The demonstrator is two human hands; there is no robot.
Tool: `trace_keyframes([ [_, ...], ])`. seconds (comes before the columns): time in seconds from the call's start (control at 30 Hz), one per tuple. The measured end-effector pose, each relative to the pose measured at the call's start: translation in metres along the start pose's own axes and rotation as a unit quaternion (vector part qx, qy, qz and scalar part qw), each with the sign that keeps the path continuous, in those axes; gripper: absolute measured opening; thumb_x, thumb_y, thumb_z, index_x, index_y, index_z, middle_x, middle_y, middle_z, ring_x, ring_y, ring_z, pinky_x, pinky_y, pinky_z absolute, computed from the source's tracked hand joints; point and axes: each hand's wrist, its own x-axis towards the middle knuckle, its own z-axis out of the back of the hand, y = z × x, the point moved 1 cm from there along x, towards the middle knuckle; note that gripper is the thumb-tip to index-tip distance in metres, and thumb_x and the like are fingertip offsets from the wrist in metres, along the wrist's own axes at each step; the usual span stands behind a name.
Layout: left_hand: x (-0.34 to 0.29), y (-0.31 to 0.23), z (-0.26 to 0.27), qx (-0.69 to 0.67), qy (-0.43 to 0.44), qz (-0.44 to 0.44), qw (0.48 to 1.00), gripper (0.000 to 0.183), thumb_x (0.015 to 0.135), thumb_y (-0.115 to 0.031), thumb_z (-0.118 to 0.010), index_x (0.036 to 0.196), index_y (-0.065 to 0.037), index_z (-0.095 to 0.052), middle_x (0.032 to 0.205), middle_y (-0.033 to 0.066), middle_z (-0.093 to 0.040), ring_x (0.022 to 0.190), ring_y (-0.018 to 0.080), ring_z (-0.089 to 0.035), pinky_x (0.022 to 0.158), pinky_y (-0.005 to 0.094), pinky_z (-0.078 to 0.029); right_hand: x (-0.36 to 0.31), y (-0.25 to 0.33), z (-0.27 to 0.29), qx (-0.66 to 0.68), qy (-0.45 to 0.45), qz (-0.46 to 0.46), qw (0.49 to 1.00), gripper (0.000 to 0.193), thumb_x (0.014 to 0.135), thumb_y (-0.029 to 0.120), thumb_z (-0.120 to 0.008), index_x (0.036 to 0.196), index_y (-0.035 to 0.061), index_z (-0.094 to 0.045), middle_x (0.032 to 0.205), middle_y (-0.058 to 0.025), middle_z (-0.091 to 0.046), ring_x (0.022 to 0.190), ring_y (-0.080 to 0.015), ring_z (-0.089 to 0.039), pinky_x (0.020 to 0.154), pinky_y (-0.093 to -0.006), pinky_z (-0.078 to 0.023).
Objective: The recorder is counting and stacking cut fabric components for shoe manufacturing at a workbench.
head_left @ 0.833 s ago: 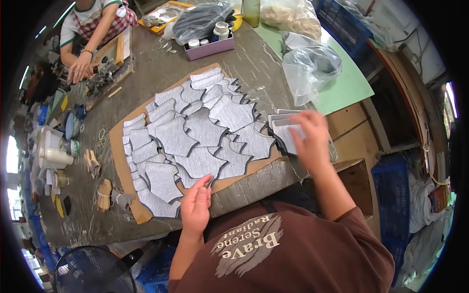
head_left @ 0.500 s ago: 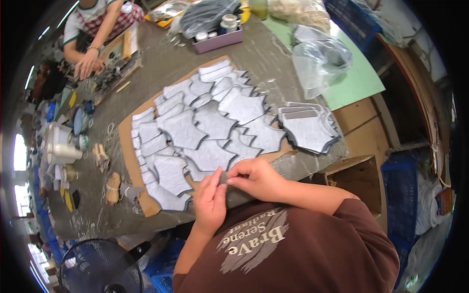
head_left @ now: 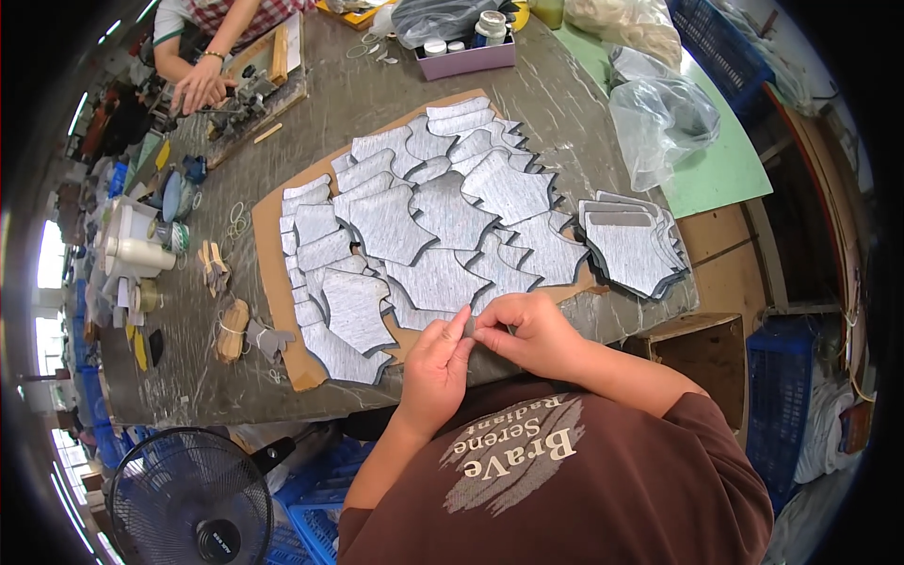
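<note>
At the near edge of the table, my left hand (head_left: 435, 369) and my right hand (head_left: 535, 335) meet at the fingertips. Pinched between them is a small dark grey piece (head_left: 469, 328), mostly covered by the fingers, so its full shape is hidden. Just beyond lie overlapping rows of light grey cut pieces (head_left: 438, 282) with dark edges and curved, pointed outlines. They rest on a brown cardboard sheet (head_left: 270, 250). To the right of the sheet sits a separate stack of similar cut pieces (head_left: 626, 256), with a darker grey strip showing near the top.
A purple box (head_left: 466, 62) with jars and a clear plastic bag (head_left: 664, 122) on a green board (head_left: 720, 169) stand at the far side. Tied bundles (head_left: 232, 331) lie left. A co-worker's hands (head_left: 200, 87) are far left. A fan (head_left: 193, 494) stands below the table.
The whole scene has shifted rightward in the picture as the view moved. Both hands remain together around the small grey piece, with little finger movement visible. The cut pieces lie as before.
</note>
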Motion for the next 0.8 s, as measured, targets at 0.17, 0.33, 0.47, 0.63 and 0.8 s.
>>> trace_keyframes([
  [0.17,0.0,-0.001,-0.001,0.026,0.015,-0.018,0.999,0.036,0.086,0.0,-0.057,0.121,0.001,-0.055,0.08,0.011,-0.052,0.067,0.0199,-0.05,0.062,0.0268,-0.043,0.0,-0.002,-0.003,-0.004,0.014,-0.001,1.0,0.006,0.077,0.004,-0.064,0.077,-0.001,-0.062,0.069,-0.0107,-0.06,0.06,-0.0175,-0.056,0.056,-0.0289,-0.045],
  [0.33,-0.009,0.011,-0.012,-0.287,-0.024,0.132,0.949,0.028,0.094,-0.009,-0.05,0.12,0.001,-0.053,0.079,0.0047,-0.052,0.065,0.0114,-0.047,0.06,0.0232,-0.04,-0.002,-0.009,-0.01,0.192,0.012,-0.06,0.98,0.004,0.085,0.003,-0.053,0.081,0.0017,-0.052,0.074,-0.0006,-0.053,0.068,-0.0081,-0.049,0.062,-0.023,-0.041],
  [0.47,-0.013,0.015,-0.01,-0.429,-0.091,0.224,0.87,0.021,0.095,-0.009,-0.049,0.114,-0.002,-0.05,0.077,-0.002,-0.05,0.063,0.0048,-0.042,0.057,0.0183,-0.035,-0.001,-0.018,-0.007,0.242,0.059,-0.093,0.964,0.006,0.089,0.003,-0.042,0.085,0.0032,-0.047,0.083,0.0006,-0.048,0.074,-0.0079,-0.045,0.068,-0.0231,-0.039],
  [0.63,0.002,0.006,0.013,0.006,0.028,-0.054,0.998,0.016,0.076,-0.001,-0.066,0.089,-0.005,-0.058,0.074,0.0087,-0.053,0.063,0.02,-0.053,0.054,0.0298,-0.042,0.002,-0.017,-0.02,0.301,0.14,-0.123,0.935,0.008,0.088,0.003,-0.045,0.082,0.0023,-0.05,0.083,-0.0012,-0.052,0.078,-0.008,-0.045,0.074,-0.0238,-0.04],
  [0.8,-0.011,0.029,0.032,-0.051,-0.146,-0.056,0.986,0.015,0.078,0.0,-0.066,0.088,-0.004,-0.055,0.077,0.007,-0.054,0.059,0.0175,-0.049,0.053,0.0269,-0.041,0.022,-0.015,-0.02,0.582,-0.028,-0.177,0.793,0.014,0.085,-0.003,-0.045,0.076,0.0035,-0.052,0.087,-0.0105,-0.059,0.073,-0.0218,-0.059,0.079,-0.0393,-0.053],
])
